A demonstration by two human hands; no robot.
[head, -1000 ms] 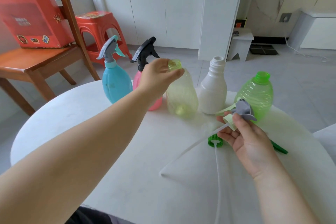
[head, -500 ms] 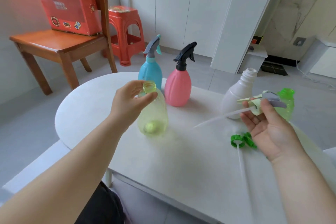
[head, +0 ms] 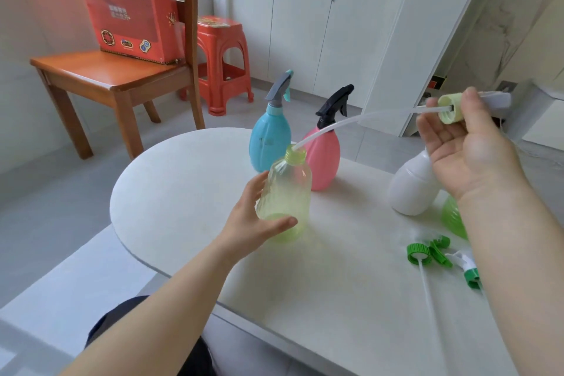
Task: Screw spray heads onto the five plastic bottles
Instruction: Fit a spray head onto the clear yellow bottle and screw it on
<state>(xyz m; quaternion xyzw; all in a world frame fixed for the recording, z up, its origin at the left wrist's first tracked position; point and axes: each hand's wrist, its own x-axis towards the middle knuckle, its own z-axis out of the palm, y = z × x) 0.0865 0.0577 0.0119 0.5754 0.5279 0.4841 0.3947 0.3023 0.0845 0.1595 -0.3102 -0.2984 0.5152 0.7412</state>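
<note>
The left hand (head: 253, 220) was closed around the lower body of the yellow bottle (head: 285, 195), thumb across the front and fingers behind. The bottle stood on the white table (head: 320, 284), not far from the curved table edge on the outer side of that hand, and it leaned a little, with its open neck pointing up and away from the person. Between the two forearms the table was bare, so there was free room for moving.

Below the right forearm, near the wrist side, a green spray head (head: 427, 253) lay on the table, and a second head (head: 467, 272) lay just beside it, its thin tube running toward the near table edge.

The right hand (head: 470, 156) was raised above the table, palm half open, and its thumb and fingers pinched the pale yellow spray head (head: 450, 108). The long axis of this head lay almost level. Its white tube (head: 351, 123) curved down toward the left hand, and its tip was at the mouth of the yellow bottle.

Under the right hand stood the white bottle (head: 409, 189) and, partly hidden, a green bottle (head: 453, 220). Beyond the left hand the blue bottle (head: 270, 140) and the pink bottle (head: 325, 156) stood upright, each with its head on.
</note>
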